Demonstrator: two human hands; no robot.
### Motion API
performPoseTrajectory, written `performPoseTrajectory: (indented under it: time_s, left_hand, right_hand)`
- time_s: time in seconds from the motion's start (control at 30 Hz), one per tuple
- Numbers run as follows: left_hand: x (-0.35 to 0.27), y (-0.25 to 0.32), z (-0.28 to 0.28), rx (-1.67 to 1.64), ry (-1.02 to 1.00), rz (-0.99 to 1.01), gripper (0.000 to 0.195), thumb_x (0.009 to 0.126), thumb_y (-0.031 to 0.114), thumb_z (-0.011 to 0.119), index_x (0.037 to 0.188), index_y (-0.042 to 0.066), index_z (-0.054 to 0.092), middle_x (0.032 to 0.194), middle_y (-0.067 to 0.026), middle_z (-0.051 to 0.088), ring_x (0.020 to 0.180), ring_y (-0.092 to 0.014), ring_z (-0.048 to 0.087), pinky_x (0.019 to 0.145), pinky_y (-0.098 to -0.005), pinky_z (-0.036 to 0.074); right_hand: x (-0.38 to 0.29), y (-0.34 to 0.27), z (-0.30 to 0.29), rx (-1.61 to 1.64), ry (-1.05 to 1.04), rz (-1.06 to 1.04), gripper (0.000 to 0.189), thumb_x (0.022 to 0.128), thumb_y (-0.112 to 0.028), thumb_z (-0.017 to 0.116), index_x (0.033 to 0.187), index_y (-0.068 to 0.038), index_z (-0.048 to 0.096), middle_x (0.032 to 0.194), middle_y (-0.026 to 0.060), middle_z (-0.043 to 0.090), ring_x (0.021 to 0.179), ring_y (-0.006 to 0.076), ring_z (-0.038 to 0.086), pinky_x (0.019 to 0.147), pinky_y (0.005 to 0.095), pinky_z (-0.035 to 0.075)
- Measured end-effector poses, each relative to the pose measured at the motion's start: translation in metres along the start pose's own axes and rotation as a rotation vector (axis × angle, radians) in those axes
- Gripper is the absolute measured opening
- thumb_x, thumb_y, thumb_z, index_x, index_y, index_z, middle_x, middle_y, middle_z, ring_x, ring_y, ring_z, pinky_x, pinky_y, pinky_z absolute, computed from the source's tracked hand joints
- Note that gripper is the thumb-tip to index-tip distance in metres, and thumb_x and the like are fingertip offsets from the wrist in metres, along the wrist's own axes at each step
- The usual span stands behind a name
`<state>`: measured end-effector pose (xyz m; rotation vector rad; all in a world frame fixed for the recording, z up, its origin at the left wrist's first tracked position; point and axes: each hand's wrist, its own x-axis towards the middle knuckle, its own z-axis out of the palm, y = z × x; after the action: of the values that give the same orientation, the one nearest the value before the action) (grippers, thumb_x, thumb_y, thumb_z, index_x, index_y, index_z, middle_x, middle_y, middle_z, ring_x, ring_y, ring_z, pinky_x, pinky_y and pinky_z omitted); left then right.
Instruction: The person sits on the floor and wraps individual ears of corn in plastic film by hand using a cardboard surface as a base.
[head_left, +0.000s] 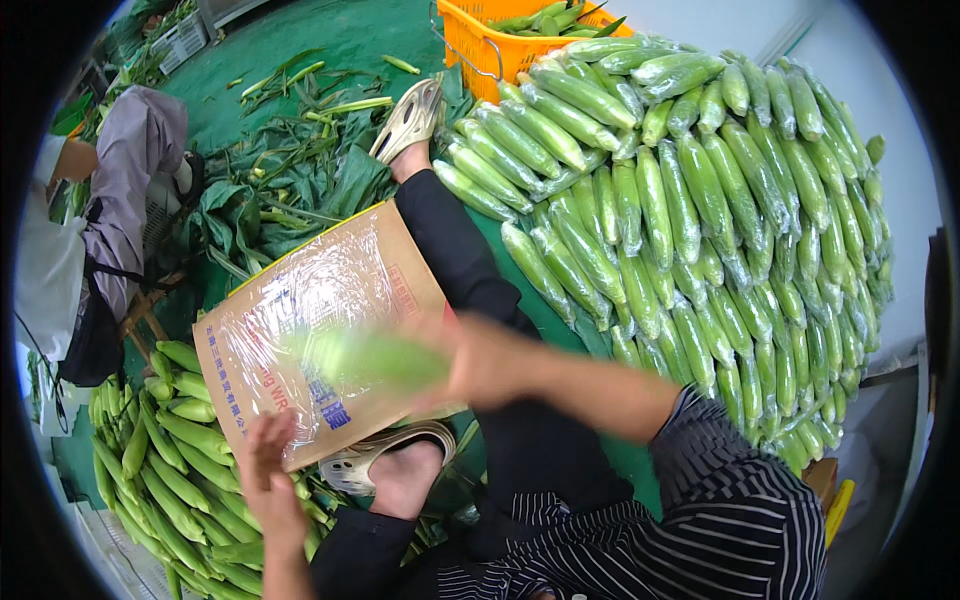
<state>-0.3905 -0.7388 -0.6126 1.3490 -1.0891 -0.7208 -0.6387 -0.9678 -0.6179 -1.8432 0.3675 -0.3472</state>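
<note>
My right hand (469, 360) is shut on a green ear of corn in its husk (375, 360), both blurred, above a cardboard box (225, 337) that lies before my legs. Clear plastic film (337, 285) with shiny wrinkles is spread over the top of the box, which bears printing. At the near left corner of the box, my left hand (271, 457) is raised with its fingers up and nothing in it. A heap of unwrapped corn ears (187, 480) lies left of the box, partly behind my left hand.
Film-wrapped corn ears (697, 225) are piled high on the right. An orange plastic crate (476, 45) with corn stands at the top. Stripped husks and leaves (277, 180) litter the green floor beyond the box. Another person in grey trousers (131, 172) sits at the far left.
</note>
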Motion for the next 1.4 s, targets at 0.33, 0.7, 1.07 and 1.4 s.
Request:
performPoseTrajectory:
  time_s: [0.33,0.7,1.07,1.4]
  left_hand:
    - [-0.107,-0.176,-0.240,1.452,0.621,-0.547,0.054,0.094,0.028,0.073,0.138,0.001,0.055,0.136,-0.0214,0.056,0.125,-0.038,0.054,0.105,-0.0482,0.044]
    - [-0.122,-0.212,-0.226,0.992,0.414,-1.165,0.073,0.089,0.047,0.070,0.139,-0.002,0.050,0.133,-0.0277,0.063,0.121,-0.042,0.062,0.104,-0.0473,0.049]
    - [-0.152,-0.248,-0.248,0.632,0.470,-1.202,0.090,0.081,0.063,0.077,0.133,-0.008,0.056,0.134,-0.0261,0.062,0.122,-0.036,0.063,0.098,-0.0444,0.053]
    - [-0.121,-0.129,-0.270,-0.308,0.793,-0.609,0.036,0.080,0.009,0.068,0.115,0.002,0.062,0.107,-0.0134,0.070,0.099,-0.027,0.067,0.093,-0.0411,0.054]
  right_hand:
    - [0.054,0.092,-0.412,-1.667,0.679,0.273,0.071,0.093,-0.044,0.070,0.152,-0.014,0.043,0.134,0.0208,0.061,0.122,0.0395,0.060,0.099,0.0511,0.051]
    - [-0.005,0.122,-0.439,-2.204,0.497,0.568,0.049,0.106,-0.034,0.051,0.151,-0.014,0.049,0.162,0.0094,0.041,0.144,0.0369,0.044,0.118,0.0467,0.037]
    - [0.010,0.119,-0.149,-0.827,0.603,-0.038,0.036,0.101,-0.016,0.062,0.136,-0.004,0.063,0.143,0.0120,0.061,0.136,0.0274,0.053,0.117,0.0387,0.036]
    - [0.008,0.025,-0.059,-0.756,0.096,-0.289,0.054,0.080,-0.021,0.084,0.128,-0.006,0.065,0.123,0.0127,0.065,0.114,0.0326,0.060,0.097,0.0434,0.047]
